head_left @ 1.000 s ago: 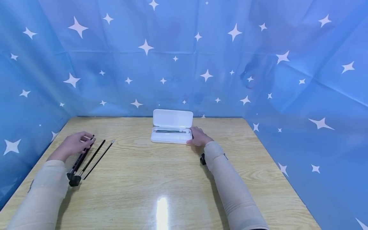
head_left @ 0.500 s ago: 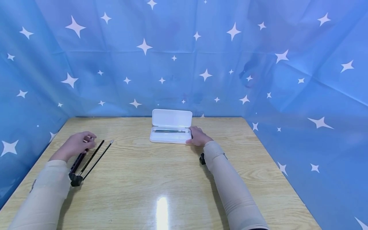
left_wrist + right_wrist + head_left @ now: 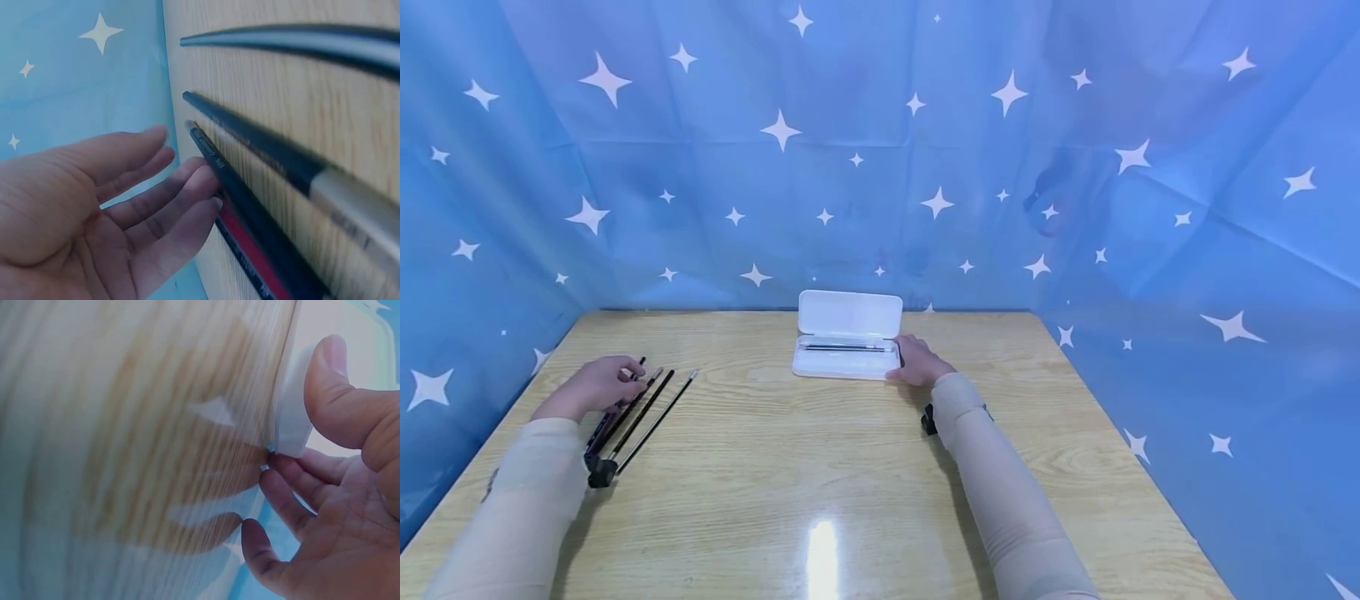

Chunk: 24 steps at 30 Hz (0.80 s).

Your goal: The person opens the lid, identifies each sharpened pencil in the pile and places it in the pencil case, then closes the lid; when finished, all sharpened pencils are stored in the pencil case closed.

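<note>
Backdrop: blue cloth [image 3: 850, 150] printed with pale four-pointed stars, along the back and both sides.
Table: light wood grain [image 3: 760, 517], with a bright streak of reflected light near its front.
Sleeves: pale, the left sleeve [image 3: 512, 517] and the right sleeve [image 3: 1000, 492] both reaching in from the near edge.
White case: at the far middle of the table, front wall [image 3: 842, 368] toward the person, lid [image 3: 850, 313] raised at the back.
Right hand: at the case's right end [image 3: 919, 360]; its grip is apart, thumb in front of the case end, fingers behind, some fingertips down at the table surface.
Left hand: above the sticks at the table's left [image 3: 593, 387]; its grip is apart, thumb clear of the fingers, lower fingertips at the red-striped stick [image 3: 250, 247]; contact is hard to tell.
Other loose sticks: slim and dark, fanned beside that hand; a lettered stick [image 3: 250, 203], a silver-banded stick [image 3: 250, 137] and, farthest right, a pale-tipped stick [image 3: 657, 421].
Inside the case: slim dark item or items [image 3: 842, 347] lying lengthwise; count unclear.
Wrist boxes: small, black, one under each wrist [image 3: 601, 473].
</note>
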{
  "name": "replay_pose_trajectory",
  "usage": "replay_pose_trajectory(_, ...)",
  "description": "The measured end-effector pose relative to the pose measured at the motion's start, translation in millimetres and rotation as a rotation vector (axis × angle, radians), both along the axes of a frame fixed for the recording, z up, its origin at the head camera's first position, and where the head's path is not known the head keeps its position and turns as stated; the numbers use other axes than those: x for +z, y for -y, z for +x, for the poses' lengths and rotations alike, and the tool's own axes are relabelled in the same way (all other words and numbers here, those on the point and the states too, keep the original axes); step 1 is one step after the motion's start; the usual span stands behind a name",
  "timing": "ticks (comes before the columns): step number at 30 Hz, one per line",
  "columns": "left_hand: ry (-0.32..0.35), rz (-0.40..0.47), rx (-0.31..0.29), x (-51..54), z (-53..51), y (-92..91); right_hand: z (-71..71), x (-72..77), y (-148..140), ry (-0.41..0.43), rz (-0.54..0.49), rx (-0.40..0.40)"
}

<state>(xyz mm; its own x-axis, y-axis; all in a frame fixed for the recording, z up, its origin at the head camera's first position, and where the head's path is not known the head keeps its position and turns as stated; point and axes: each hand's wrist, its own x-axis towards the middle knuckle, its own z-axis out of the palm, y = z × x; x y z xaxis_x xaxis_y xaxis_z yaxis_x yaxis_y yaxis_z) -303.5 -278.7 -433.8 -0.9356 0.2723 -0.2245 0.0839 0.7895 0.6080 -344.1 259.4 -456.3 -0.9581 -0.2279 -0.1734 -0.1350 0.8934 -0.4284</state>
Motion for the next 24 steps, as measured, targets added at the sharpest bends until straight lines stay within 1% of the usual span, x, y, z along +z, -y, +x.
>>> replay_pose_trajectory(2, 0.008, -0.004, -0.012, -0.7, -1.1, -2.4, 0.1, -1.7, 0, 0.001, -0.002, -0.001)
replay_pose_trajectory(7, 0.022, -0.059, -0.053, -2.7, -5.0, -4.0, 0.8, -2.4, 0, -0.006, -0.013, -0.001)
replay_pose_trajectory(9, 0.015, -0.083, -0.064, -3.3, -5.9, -5.2, 0.8, -1.4, 0, -0.01, -0.012, -0.003)
replay_pose_trajectory(11, 0.006, -0.099, -0.067, -3.9, -5.9, -7.2, 0.9, -0.5, 0, -0.011, -0.008, -0.004)
replay_pose_trajectory(14, 0.016, -0.097, -0.061, -4.5, -4.2, -11.3, 0.6, 0.4, 0, -0.009, -0.003, -0.004)
replay_pose_trajectory(18, 0.046, -0.084, -0.045, -4.3, -2.2, -15.7, 0.2, 0.7, 1, -0.009, -0.007, -0.006)
replay_pose_trajectory(24, 0.047, -0.092, -0.043, -4.5, -2.0, -17.0, 1.0, 1.1, 1, 0.004, -0.013, -0.002)
